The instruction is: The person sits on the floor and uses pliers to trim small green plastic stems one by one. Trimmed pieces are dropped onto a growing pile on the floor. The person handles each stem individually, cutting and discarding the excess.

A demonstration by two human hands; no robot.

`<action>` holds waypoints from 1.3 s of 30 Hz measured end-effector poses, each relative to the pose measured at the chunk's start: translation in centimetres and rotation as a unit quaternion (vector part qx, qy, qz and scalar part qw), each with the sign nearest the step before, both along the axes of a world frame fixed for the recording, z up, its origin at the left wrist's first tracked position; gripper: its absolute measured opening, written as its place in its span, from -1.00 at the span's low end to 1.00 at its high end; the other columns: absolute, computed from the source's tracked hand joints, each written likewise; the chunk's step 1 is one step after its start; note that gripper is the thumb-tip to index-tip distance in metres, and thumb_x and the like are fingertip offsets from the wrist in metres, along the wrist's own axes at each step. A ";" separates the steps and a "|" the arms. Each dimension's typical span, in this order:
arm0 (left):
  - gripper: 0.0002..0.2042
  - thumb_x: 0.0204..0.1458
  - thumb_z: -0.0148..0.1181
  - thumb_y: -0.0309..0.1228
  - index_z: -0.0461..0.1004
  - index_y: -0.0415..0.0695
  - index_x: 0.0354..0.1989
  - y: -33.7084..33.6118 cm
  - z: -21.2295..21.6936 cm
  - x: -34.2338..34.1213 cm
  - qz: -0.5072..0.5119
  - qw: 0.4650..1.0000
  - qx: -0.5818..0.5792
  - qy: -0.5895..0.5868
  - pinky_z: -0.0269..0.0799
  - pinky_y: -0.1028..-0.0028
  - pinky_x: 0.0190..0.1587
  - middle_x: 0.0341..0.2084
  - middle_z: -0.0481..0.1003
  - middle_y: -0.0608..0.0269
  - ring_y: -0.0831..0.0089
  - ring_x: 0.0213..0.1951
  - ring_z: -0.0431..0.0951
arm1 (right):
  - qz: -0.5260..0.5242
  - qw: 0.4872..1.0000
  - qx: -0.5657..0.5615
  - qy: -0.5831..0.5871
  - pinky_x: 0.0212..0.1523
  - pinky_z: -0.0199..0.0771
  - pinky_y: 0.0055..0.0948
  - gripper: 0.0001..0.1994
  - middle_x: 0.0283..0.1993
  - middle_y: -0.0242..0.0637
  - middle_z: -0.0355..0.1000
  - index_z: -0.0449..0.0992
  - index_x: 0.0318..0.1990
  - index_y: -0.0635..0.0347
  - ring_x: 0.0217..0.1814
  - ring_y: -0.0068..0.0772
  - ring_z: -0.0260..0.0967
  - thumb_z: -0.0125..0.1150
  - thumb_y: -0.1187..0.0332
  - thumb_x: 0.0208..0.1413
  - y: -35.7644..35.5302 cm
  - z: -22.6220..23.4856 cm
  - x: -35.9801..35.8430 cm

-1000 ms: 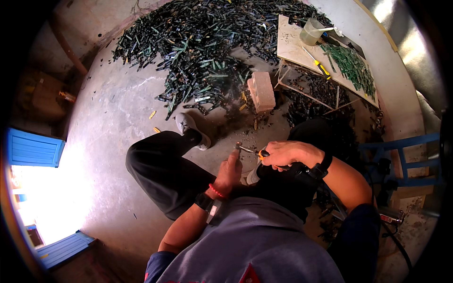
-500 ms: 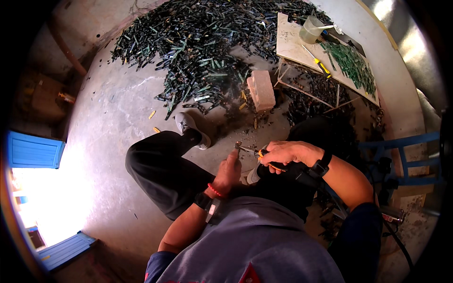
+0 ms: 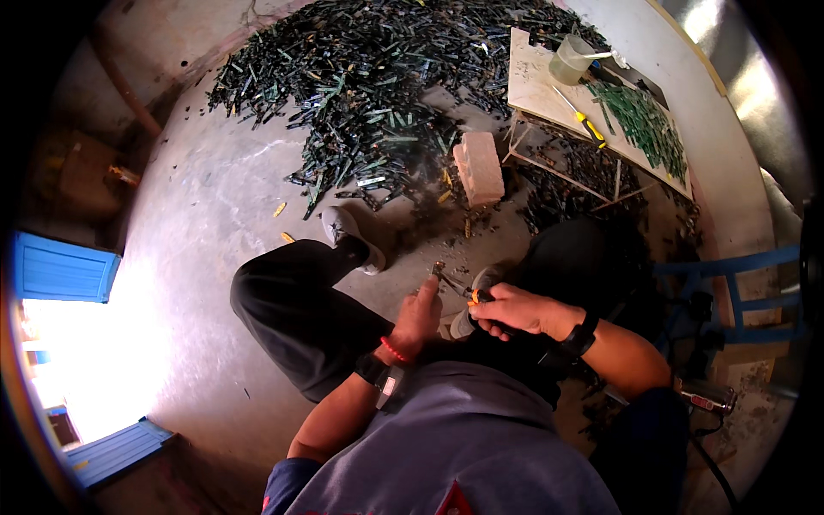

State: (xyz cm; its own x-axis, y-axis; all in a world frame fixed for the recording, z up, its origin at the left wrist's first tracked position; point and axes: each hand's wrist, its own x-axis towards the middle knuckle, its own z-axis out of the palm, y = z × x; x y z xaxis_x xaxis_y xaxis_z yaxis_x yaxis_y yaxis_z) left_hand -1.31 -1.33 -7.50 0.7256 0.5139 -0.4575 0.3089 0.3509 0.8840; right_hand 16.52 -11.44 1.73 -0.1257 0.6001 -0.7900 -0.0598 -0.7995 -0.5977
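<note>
Presently the work is in the middle, as I judge it, with one piece in hand and very many others lying around. The left hand (image 3: 418, 316) has its grip pinched, it seems, on a small dark piece (image 3: 439, 267), which shows just above the fingertips, between the person's knees. The right hand (image 3: 519, 310) has its grip closed around the handles of pliers (image 3: 473, 297) with orange and black colour. The metal nose of the pliers points to the small piece and reaches it or almost reaches it; whether it bites on it, I cannot tell.

About what is done, I can judge only by how things lie. On the low worktop (image 3: 534, 75) at the right, green strips (image 3: 639, 124) are spread together in a group, and these may be the finished part. Beside them are a yellow and black screwdriver (image 3: 590, 129) and a clear cup (image 3: 567, 63). What is left seems much more: a wide heap of dark and green strips (image 3: 369, 103) covers the far floor (image 3: 215, 189), though I cannot tell if all of them are untouched. More dark pieces (image 3: 562, 193) lie below the worktop, and a brick (image 3: 479, 169) stands near the heap.
</note>
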 end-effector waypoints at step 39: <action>-0.42 0.13 -0.26 0.17 0.04 0.02 -0.81 3.6 10.4 -2.0 0.051 0.951 -0.270 -0.144 -0.24 0.55 -0.77 -0.86 -0.06 0.51 0.65 -0.82 -0.09 | -0.156 0.980 0.089 0.088 -0.67 0.25 -0.35 -0.82 -0.55 -0.32 0.29 0.31 -0.31 0.17 -0.63 -0.36 0.21 0.06 0.26 0.09 1.6 2.1 -3.6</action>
State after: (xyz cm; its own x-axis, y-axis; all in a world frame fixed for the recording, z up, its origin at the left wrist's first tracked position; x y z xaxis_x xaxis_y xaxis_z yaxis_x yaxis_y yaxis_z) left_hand -3.28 2.22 2.86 0.8198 0.3351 -0.4644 0.0213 0.7926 0.6094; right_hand 12.94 -9.83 3.87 -0.0388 0.7579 -0.6512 -0.3996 -0.6090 -0.6851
